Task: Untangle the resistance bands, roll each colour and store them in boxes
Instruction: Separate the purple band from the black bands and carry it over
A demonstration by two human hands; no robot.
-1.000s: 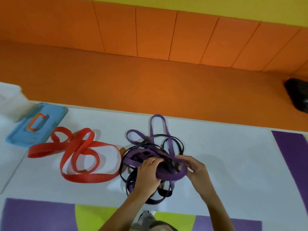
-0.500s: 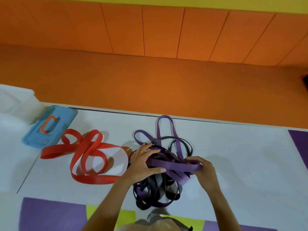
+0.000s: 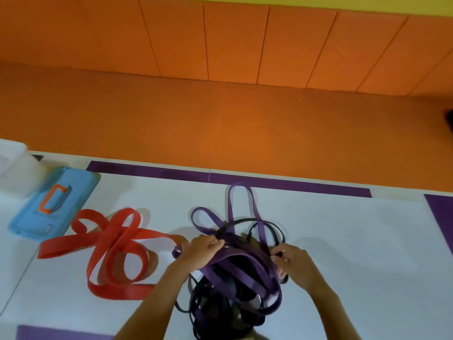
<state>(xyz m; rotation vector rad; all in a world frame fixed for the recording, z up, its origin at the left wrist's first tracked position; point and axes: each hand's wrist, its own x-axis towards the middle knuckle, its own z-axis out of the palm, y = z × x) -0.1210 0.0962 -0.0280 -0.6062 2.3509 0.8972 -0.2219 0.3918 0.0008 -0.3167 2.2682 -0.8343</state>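
Both bare forearms reach in from below. The left hand [image 3: 202, 251], fingers curled, grips the left side of the purple-and-black band tangle [image 3: 245, 274]; the right hand [image 3: 295, 266] pinches its right side.

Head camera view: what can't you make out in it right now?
White box: blurred, cut by the left edge; contents unseen.
Dark thing: cut by the right edge, cannot be identified.
Tangle: band count unclear; strands overlap, and the bottom edge cuts it.
Right hand: its fingers hide which strand they pinch.
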